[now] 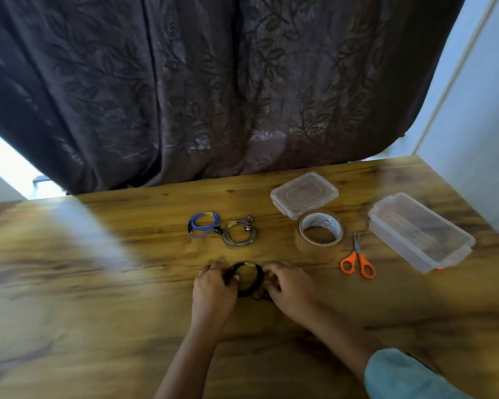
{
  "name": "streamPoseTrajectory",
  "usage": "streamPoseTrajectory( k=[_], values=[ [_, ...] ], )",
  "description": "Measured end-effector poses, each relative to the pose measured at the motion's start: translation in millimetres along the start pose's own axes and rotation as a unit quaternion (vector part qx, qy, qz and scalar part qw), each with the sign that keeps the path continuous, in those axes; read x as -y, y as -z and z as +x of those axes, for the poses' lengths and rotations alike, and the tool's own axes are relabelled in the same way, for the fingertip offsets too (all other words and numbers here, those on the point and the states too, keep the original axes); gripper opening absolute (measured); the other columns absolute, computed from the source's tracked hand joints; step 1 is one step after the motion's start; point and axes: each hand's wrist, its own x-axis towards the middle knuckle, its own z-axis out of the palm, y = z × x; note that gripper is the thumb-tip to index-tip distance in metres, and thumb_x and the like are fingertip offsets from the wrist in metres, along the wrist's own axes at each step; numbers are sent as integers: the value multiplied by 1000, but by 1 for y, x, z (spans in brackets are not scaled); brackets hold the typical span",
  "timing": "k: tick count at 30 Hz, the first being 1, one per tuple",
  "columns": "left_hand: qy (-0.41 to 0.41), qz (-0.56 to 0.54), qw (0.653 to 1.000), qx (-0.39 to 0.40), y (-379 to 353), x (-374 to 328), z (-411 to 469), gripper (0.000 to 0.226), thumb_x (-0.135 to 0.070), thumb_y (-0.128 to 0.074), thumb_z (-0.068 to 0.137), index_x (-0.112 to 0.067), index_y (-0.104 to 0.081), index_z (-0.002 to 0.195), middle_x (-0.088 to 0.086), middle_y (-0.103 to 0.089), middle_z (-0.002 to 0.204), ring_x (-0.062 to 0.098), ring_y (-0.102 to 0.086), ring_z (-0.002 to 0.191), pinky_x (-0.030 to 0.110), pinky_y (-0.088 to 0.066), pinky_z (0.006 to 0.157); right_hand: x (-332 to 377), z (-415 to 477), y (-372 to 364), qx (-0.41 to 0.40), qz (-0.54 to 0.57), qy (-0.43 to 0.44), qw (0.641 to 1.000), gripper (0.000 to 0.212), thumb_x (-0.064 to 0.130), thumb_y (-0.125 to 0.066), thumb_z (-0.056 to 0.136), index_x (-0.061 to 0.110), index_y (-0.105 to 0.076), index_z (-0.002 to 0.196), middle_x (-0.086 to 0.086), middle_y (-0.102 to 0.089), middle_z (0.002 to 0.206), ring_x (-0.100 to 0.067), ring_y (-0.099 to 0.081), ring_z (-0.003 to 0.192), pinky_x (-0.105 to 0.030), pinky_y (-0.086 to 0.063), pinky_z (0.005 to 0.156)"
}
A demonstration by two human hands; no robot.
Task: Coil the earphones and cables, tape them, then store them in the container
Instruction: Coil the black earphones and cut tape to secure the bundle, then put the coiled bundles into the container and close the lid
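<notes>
Both hands reach forward, palms down, low over the desk [98, 298]. The left hand [213, 286] and right hand [288, 286] have their fingers pinched on opposite sides of a black cable coil [249, 279], a tidy ring lying between them. Beyond the fingers lie a blue coil [203, 225] and a grey earphone coil [239, 233].

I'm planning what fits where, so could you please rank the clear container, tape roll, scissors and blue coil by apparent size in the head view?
1. Clear container
2. Tape roll
3. Scissors and blue coil: look alike, not ranked.
</notes>
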Motion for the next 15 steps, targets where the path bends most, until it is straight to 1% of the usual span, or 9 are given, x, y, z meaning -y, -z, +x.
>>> streamPoseTrajectory(
  k=[1, 3, 4, 6, 8, 10, 11, 13, 15],
  values=[
    [2, 8, 1000, -13, -1, -1, -3, 32, -28, -62, 86, -17, -59, 116, 6, -58, 114, 28, -51, 112, 32, -42, 89, 1, 0, 0, -3, 1, 2, 1000, 35, 28, -54, 93, 24, -55, 128, 3, -59, 123, -11, -57, 107, -18, -43, 81],
    [2, 9, 999, -35, 0, -6, -9, 36, -29, -59, 88, -19, -54, 122, 5, -53, 119, 28, -45, 117, 35, -41, 91, 5, -2, 7, -15, 13, 9, 1000, 33, 27, -53, 94, 23, -56, 127, 3, -60, 121, -10, -58, 106, -22, -48, 84],
    [-4, -1, 999, -41, 0, -10, -10, 36, -28, -59, 88, -19, -54, 122, 4, -53, 119, 28, -46, 116, 35, -42, 90, 7, -4, 13, -27, 16, 11, 999, 33, 27, -52, 94, 23, -56, 126, 3, -61, 120, -10, -59, 105, -24, -50, 85],
    [-41, -35, 998, -39, 0, -21, -11, 30, -24, -59, 88, -19, -58, 117, 3, -56, 115, 26, -51, 111, 36, -46, 89, 7, -8, 30, -64, 17, 12, 998, 32, 25, -52, 94, 23, -55, 126, 4, -63, 115, -8, -60, 102, -26, -53, 82],
    [-89, -59, 994, -28, -3, -39, -10, 26, -20, -61, 86, -17, -61, 112, -2, -56, 111, 21, -56, 105, 30, -47, 87, -1, -13, 52, -120, 1, 12, 993, 32, 24, -54, 93, 25, -56, 124, 5, -63, 111, -8, -61, 100, -23, -53, 78],
    [-131, -66, 989, -3, -8, -65, -9, 26, -17, -61, 86, -16, -61, 112, -4, -56, 110, 16, -57, 101, 25, -46, 85, -15, -19, 76, -183, -42, -4, 982, 31, 23, -55, 92, 25, -56, 123, 5, -62, 113, -10, -59, 102, -19, -47, 78],
    [-149, -71, 986, 14, -11, -79, -9, 26, -19, -61, 87, -17, -61, 112, -3, -57, 111, 15, -57, 101, 27, -48, 86, -25, -22, 88, -211, -69, -25, 975, 32, 23, -55, 92, 23, -56, 124, 4, -62, 116, -13, -58, 104, -21, -45, 80],
    [-182, -87, 978, 46, -17, -107, -11, 24, -21, -60, 87, -20, -60, 112, -6, -56, 107, 12, -55, 99, 29, -49, 85, -49, -28, 107, -253, -147, -82, 953, 35, 24, -57, 91, 18, -55, 125, -3, -62, 118, -22, -56, 106, -32, -46, 82],
    [-203, -109, 970, 72, -23, -132, -13, 22, -21, -61, 87, -23, -61, 109, -9, -54, 103, 8, -54, 92, 20, -45, 76, -76, -32, 118, -261, -234, -145, 925, 45, 28, -64, 86, 12, -54, 127, -9, -64, 118, -29, -58, 105, -40, -49, 82]
  ],
)
